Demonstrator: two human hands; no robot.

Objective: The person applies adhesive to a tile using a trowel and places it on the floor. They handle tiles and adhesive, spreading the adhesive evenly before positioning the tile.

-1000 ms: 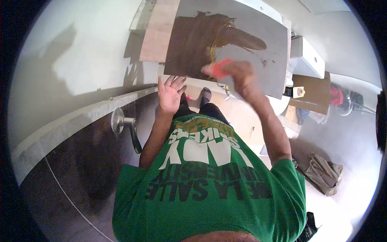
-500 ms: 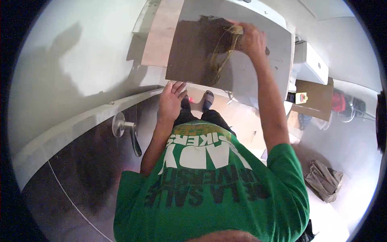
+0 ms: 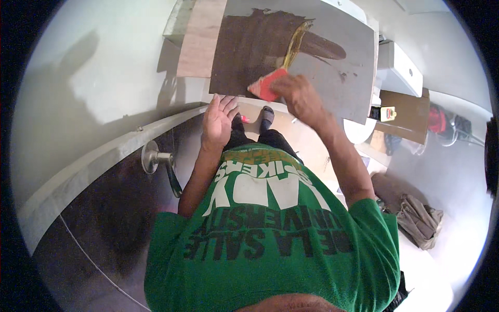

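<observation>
My right hand (image 3: 301,99) grips a flat red spreader (image 3: 268,85) with a pale, pointed edge, held over the near part of a grey-brown board (image 3: 356,54). A glossy amber strip of glue-like liquid (image 3: 296,44) runs from the middle of the board toward the spreader. Around it, the left side of the board is coated dark and wet, and a dark smear (image 3: 327,47) reaches to the right. My left hand (image 3: 217,122) has its palm turned up and fingers apart at the board's near left edge; it holds nothing. Whether its fingertips touch the board, I cannot tell.
A pale wooden panel (image 3: 196,44) lies under the board's left side. To the left are a wall and a dark door with a metal lever handle (image 3: 161,158). At the right stand a white tank (image 3: 400,67), a cardboard box (image 3: 410,114) and a yellow container (image 3: 387,114).
My right hand has come from the far part of the board toward me, bringing the red spreader into plain view. The amber strands have become one narrower strip. My left hand stays near the edge.
</observation>
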